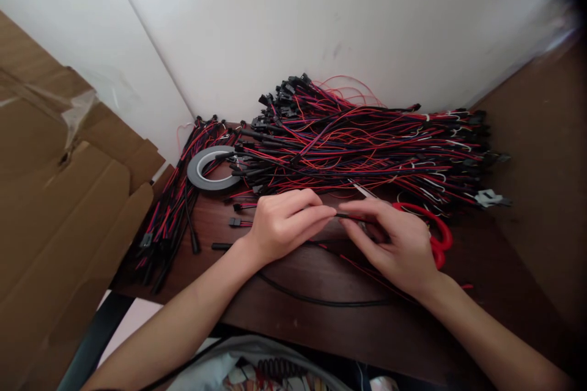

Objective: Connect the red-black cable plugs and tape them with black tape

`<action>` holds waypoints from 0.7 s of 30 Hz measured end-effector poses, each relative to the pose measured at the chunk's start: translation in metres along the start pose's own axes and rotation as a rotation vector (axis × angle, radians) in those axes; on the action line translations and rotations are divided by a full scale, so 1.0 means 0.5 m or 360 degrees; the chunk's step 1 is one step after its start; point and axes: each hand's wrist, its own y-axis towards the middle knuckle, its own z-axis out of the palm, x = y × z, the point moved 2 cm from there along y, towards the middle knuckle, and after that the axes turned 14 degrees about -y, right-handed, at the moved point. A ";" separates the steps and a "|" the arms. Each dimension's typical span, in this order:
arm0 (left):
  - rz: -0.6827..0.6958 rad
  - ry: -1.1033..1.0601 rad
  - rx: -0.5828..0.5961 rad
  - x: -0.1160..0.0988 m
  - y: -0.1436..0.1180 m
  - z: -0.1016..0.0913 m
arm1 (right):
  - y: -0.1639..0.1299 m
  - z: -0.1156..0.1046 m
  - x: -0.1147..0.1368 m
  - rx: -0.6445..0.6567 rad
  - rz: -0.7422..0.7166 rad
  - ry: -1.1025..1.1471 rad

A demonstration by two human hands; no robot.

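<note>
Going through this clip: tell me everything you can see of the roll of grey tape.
The roll of tape is a flat grey ring with a paler inner core and an open centre. It looks smooth; its exact material can't be told. It lies on its side left of the large wire heap, its left part close against or over the smaller wire bundle. Dark wire ends overlap its right side, one reaching across the opening. Neither hand touches it.
</note>
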 end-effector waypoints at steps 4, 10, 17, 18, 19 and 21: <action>-0.0083 -0.0064 0.0006 0.006 -0.002 0.003 | -0.005 0.001 -0.003 -0.0044 0.0094 0.0048; -0.0149 -0.0122 0.0010 0.006 0.001 0.009 | 0.006 -0.005 0.005 -0.0050 -0.0052 0.0046; -0.0183 -0.0140 0.0020 0.003 0.004 0.013 | 0.011 -0.005 0.011 -0.0148 -0.0151 -0.0060; -0.0185 -0.0154 0.0021 0.003 0.004 0.014 | 0.011 -0.006 0.011 -0.0164 -0.0168 -0.0074; -0.0187 -0.0174 0.0020 0.003 0.004 0.014 | 0.011 -0.006 0.012 -0.0184 -0.0187 -0.0096; -0.0191 -0.0221 0.0012 0.005 0.003 0.014 | 0.011 -0.007 0.011 -0.0232 -0.0225 -0.0153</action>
